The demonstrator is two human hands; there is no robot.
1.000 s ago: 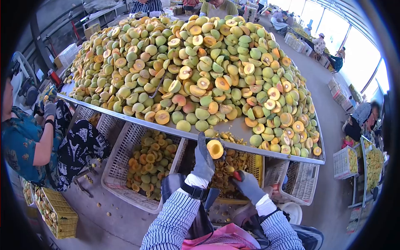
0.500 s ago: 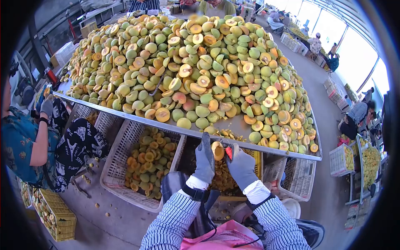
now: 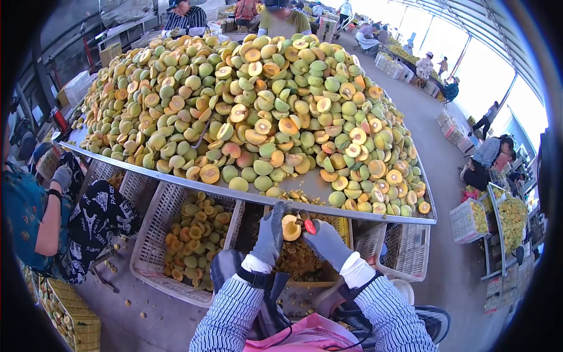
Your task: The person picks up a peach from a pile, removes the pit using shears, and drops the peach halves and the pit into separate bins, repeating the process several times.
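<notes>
My left hand [image 3: 270, 234], in a grey glove, is closed on a halved fruit [image 3: 290, 229] with its hollow cut face showing. Close to its right, my gloved right hand [image 3: 327, 242] grips a small tool with a red handle [image 3: 309, 226]; a dark round bit, perhaps a pit, sits at its tip beside the fruit. Both hands are just below the metal table edge [image 3: 252, 196]. Behind it rises a large heap of halved green and orange fruit [image 3: 246, 111]. Under my hands, a yellow crate [image 3: 347, 232] holds orange-brown scraps [image 3: 299, 261].
A white crate [image 3: 143, 252] of fruit halves stands left of the scraps. Another white crate [image 3: 419, 252] is at the right. A person [image 3: 35, 217] sits at the left; others sit across the heap and at the right. A yellow crate [image 3: 85, 317] is on the floor.
The view has shifted, so the heap and crates appear further left. The halved fruit now turns its hollow face to me, and a dark bit shows at the tool's tip.
</notes>
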